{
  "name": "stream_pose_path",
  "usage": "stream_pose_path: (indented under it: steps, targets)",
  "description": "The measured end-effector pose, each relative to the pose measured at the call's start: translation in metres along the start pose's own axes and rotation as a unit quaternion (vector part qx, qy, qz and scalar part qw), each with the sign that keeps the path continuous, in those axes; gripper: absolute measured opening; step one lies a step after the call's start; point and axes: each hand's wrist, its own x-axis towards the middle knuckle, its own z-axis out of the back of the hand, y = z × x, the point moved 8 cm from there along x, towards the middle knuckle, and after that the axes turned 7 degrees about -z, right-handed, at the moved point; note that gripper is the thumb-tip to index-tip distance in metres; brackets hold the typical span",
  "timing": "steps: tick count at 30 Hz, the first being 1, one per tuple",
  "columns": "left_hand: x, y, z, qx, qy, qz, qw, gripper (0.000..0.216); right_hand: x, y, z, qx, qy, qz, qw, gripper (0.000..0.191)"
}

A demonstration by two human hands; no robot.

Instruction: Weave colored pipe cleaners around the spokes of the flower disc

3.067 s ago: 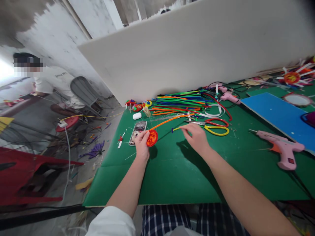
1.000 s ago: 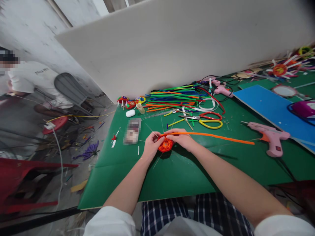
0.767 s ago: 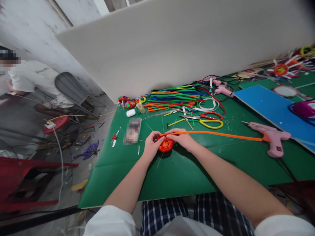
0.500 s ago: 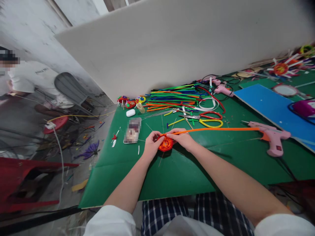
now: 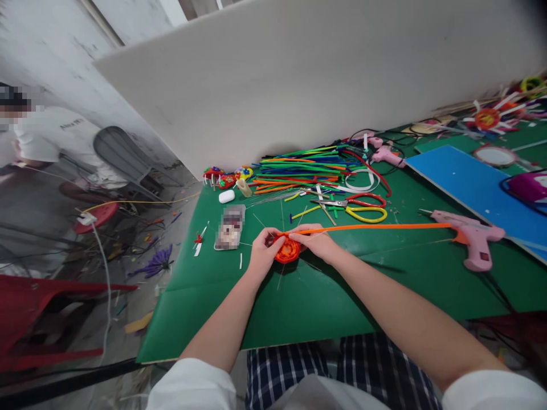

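A round coil of orange and red pipe cleaners sits between my hands, with several thin wires sticking out around it like spokes. My left hand pinches the coil's upper left edge between thumb and fingers. At its upper right, my right hand is closed on a long orange pipe cleaner. That strand runs from the coil's top edge out to the right, its far end near the pink glue gun. My fingers hide part of the coil's upper rim.
Behind lie a pile of coloured pipe cleaners and red-and-yellow scissors. A phone and white case are at left. A blue board lies at right. A person sits beyond the green table.
Very little differs. The orange pipe cleaner dips slightly lower along its length; both hands keep nearly the same hold on the coil and strand.
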Motion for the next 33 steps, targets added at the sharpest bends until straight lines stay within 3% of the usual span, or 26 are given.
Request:
stream_pose_path:
  steps: [7,18,33]
  targets:
    - [-0.0002,0.0049,-0.0004,-0.014,0.011,0.026,0.999,0.026,0.0016,-0.0001,0.0070,0.010,-0.032,0.001,0.999,0.029]
    - [0.0015,0.0040,0.0032,-0.004,-0.015,0.012,1.000,0.020,0.0018,0.0020,0.0041,-0.001,-0.017,0.008,1.000,0.033]
    - [0.0016,0.0088,0.0043,-0.009,-0.007,0.031,0.999,0.026,0.0021,0.0005,0.0050,0.007,-0.016,0.003,1.000,0.030]
